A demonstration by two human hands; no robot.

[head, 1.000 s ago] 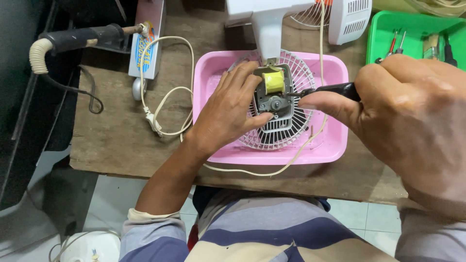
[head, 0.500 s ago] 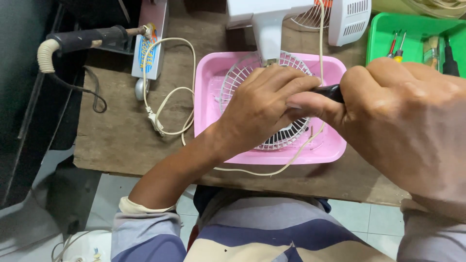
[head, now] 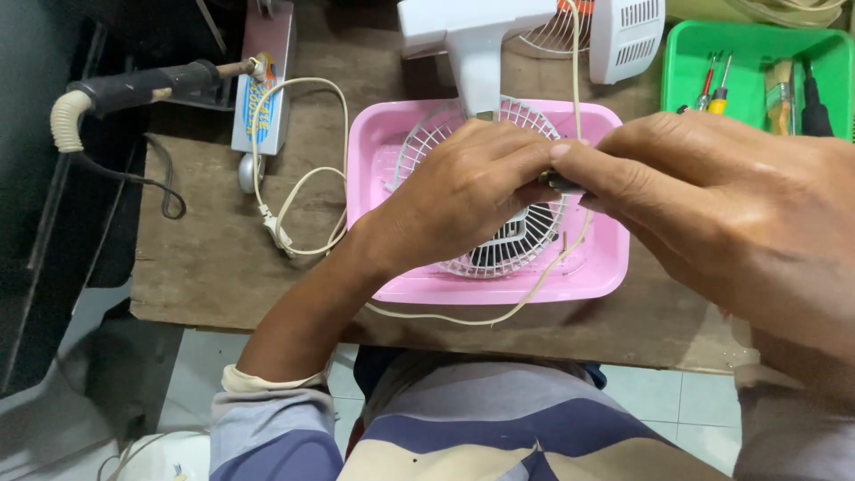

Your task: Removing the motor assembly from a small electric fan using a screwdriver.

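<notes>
two hands: i see both over the pink tray [head: 606,278]
left hand [head: 463,200]: curled over the fan grille [head: 525,240], grip unclear
right hand [head: 721,205]: pinching a dark tool handle [head: 559,183], just right of my left fingers

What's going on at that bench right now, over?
Left hand resting on white fan grille in pink tray. Right hand pinching dark tool handle. Cream cord trails across table.
</notes>
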